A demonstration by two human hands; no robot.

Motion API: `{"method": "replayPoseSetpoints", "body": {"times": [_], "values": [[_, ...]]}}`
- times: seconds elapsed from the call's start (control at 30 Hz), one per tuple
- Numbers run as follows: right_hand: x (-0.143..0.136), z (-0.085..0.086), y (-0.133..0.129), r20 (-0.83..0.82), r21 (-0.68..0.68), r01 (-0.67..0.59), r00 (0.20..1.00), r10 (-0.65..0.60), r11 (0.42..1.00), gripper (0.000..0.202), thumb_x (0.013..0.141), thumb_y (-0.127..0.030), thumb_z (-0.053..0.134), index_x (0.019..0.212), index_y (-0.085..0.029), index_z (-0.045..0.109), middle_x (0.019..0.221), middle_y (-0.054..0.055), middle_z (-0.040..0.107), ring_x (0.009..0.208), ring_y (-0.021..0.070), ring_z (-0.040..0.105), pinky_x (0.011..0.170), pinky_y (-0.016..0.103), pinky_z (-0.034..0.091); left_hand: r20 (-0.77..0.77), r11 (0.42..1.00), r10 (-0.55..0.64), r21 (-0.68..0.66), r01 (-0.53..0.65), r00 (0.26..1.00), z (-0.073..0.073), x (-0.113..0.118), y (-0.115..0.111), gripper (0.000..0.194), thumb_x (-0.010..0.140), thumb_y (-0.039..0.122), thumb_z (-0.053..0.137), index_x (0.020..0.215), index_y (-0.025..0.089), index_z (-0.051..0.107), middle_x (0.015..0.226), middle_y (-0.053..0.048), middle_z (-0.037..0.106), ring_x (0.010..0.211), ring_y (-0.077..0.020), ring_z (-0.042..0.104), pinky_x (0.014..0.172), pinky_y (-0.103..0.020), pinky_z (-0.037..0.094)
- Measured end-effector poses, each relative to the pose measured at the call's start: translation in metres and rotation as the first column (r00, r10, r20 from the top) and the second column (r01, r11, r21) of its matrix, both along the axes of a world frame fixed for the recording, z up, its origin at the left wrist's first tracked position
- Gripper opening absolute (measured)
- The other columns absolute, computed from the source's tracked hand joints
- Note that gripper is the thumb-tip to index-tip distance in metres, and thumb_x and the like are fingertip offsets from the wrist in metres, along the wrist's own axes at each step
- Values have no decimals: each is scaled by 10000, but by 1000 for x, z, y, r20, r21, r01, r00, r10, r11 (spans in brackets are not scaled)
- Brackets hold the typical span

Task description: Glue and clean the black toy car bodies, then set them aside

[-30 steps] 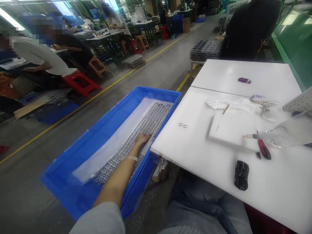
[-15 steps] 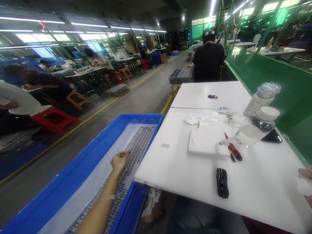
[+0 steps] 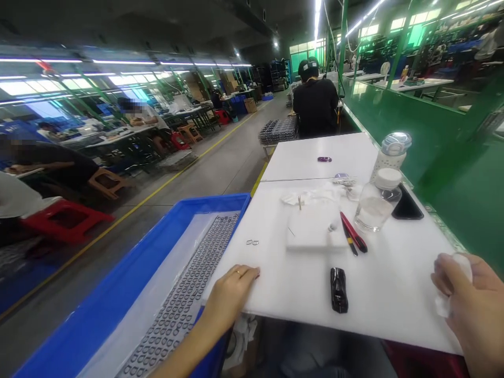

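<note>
- Crumpled white wad (image 3: 443, 306), perhaps tissue or cloth: at the right near side of the white table (image 3: 283, 283), grasped between the bent fingers of the right hand (image 3: 470, 294).
- Left hand (image 3: 232, 289): at the table's left near corner, fingers bent and close together, thumb side hidden; I cannot tell whether they pinch anything.
- 2 small dark-edged frames (image 3: 255, 242): flat on the table, side by side, a little beyond the left hand.
- Blue tray (image 3: 129, 273): left of the table, with rows of similar frames (image 3: 185, 286) on a pale sheet.
- Glossy black object (image 3: 339, 290): near the middle of the table's near edge.
- White block (image 3: 315, 231): farther back, with a red tool (image 3: 356, 236) and a black-and-yellow tool (image 3: 349, 239) along its right side.
- Clear bottle (image 3: 372, 212) with a white cap: right of the tools, a dark phone-like slab (image 3: 409, 205) just beside it.
- Purple item (image 3: 324, 159): on the table's far part.
- Person in black (image 3: 315, 107): beyond the far edge, back turned.
</note>
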State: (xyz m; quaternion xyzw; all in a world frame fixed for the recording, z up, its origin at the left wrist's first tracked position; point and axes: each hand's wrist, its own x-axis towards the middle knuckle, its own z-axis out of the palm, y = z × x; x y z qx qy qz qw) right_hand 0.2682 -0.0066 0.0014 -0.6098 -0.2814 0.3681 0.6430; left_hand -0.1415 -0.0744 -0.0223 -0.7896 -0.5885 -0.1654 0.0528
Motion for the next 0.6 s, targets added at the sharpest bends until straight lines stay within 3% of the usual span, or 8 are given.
{"method": "replayPoseSetpoints", "body": {"times": [0.1, 0.2, 0.4, 0.6], "values": [[2, -6, -5, -9, -97, -60, 998, 60, 994, 462, 650, -524, 886, 855, -207, 621, 626, -27, 507, 532, 79, 434, 454, 190, 349, -23, 998, 37, -52, -38, 999, 5, -4, 9, 309, 934, 77, 417, 908, 171, 710, 866, -71, 708, 722, -254, 690, 639, -374, 569], [3, -18, -7, 52, -186, -137, 987, 149, 973, 477, 676, -599, 835, 860, -207, 637, 603, -23, 501, 511, 84, 395, 421, 189, 289, -22, 992, 81, -98, -82, 996, 9, -3, 16, 291, 943, 112, 422, 834, 188, 680, 857, -48, 686, 697, -219, 685, 613, -337, 542], [8, -27, -2, -107, 39, -233, 966, 236, 972, 362, 769, -477, 763, 678, -204, 544, 555, -33, 391, 530, 107, 386, 458, 215, 333, 16, 985, 144, -100, -142, 989, 9, 12, 12, 278, 969, 199, 406, 852, 201, 659, 877, -39, 699, 725, -210, 704, 617, -319, 534], [7, -25, -4, -68, 14, -234, 970, 235, 972, 320, 789, -443, 766, 702, -203, 573, 597, -25, 412, 551, 111, 390, 458, 226, 331, 194, 949, 310, -6, -315, 931, -5, 27, 0, 298, 977, 339, 438, 1032, 198, 695, 940, -54, 731, 752, -238, 715, 626, -342, 552]]}}
